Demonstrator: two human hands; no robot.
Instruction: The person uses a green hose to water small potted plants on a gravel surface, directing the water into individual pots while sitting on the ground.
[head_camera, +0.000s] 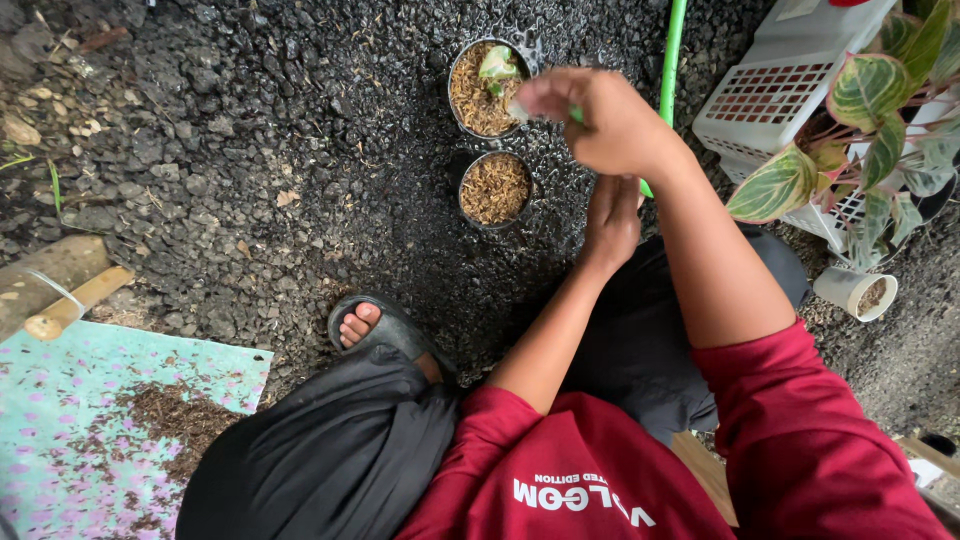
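Note:
Two small black pots stand on the dark gravel. The far pot (480, 92) holds brown fibre and a pale green cutting (497, 63). The near pot (494, 189) holds brown fibre only. My right hand (600, 118) hovers just right of the far pot, blurred, its fingers pinched on a small green and white plant piece (520, 110). My left hand (610, 222) rests lower, right of the near pot, fingers pointing down at the gravel; whether it holds anything is hidden.
A green hose (672, 50) runs up behind my right hand. A white plastic basket (790, 90) and a striped-leaf plant (870, 130) stand at right, with a small white cup (853, 292). A patterned mat (90, 430) with brown fibre lies at lower left, beside a wooden handle (75, 303).

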